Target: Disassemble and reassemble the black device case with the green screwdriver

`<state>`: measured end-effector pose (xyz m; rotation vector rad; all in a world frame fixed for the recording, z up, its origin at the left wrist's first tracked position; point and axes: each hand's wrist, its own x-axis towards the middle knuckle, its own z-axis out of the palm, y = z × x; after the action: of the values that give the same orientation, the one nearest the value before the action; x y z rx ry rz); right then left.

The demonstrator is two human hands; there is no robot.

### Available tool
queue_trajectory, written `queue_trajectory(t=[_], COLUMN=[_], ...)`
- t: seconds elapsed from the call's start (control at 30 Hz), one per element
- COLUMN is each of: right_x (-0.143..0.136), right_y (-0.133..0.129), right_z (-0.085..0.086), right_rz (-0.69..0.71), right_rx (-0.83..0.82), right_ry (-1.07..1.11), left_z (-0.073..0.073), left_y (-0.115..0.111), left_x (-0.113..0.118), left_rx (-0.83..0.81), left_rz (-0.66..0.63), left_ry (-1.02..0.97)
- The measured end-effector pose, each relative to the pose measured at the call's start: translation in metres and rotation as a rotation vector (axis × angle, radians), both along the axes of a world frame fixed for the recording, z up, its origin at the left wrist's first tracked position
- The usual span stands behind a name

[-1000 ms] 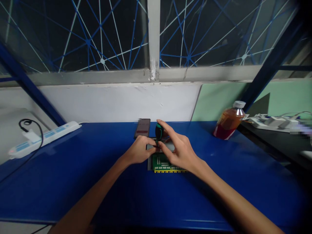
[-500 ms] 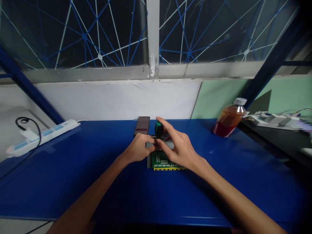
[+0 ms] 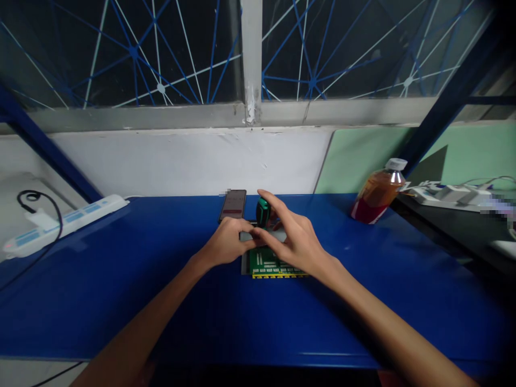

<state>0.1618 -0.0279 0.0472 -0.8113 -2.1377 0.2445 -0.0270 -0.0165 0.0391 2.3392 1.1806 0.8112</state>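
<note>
A screwdriver with a green and black handle stands upright over a green circuit board. My right hand is closed around it, index finger up by the handle's top and thumb lower down. The board has a yellow strip along its near edge and a grey plate at its left side. My left hand is pinched at the screwdriver's lower end, its fingertips meeting my right thumb. What those fingertips grip is hidden, and the screwdriver's tip cannot be seen.
A phone lies just behind my left hand. On the blue table, a white power strip with a black cable lies at the left. A drink bottle stands at the back right. More plugs sit on the dark surface beyond.
The view has shifted slightly. The screwdriver's handle appears turned a little, and my right thumb has moved slightly left against my left fingertips. Both hands stay over the board.
</note>
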Motion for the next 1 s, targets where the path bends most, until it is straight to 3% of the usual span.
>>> queue_trajectory(t=[0.43, 0.73, 1.0], right_x=[-0.0013, 0.0000, -0.0006], right_y=[-0.0021, 0.0004, 0.0004], right_z=[0.0027, 0.0009, 0.0007], right_rz=[0.022, -0.024, 0.051], right_rx=[-0.069, -0.009, -0.049], right_ry=[0.011, -0.006, 0.004], left_z=[0.0049, 0.0018, 0.0042], left_y=[-0.0037, -0.0012, -0.0023], left_x=[0.0016, 0.0000, 0.0010], left_rx=[-0.066, -0.009, -0.056], left_rz=[-0.085, -0.030, -0.109], left_ry=[-0.025, 0.006, -0.030])
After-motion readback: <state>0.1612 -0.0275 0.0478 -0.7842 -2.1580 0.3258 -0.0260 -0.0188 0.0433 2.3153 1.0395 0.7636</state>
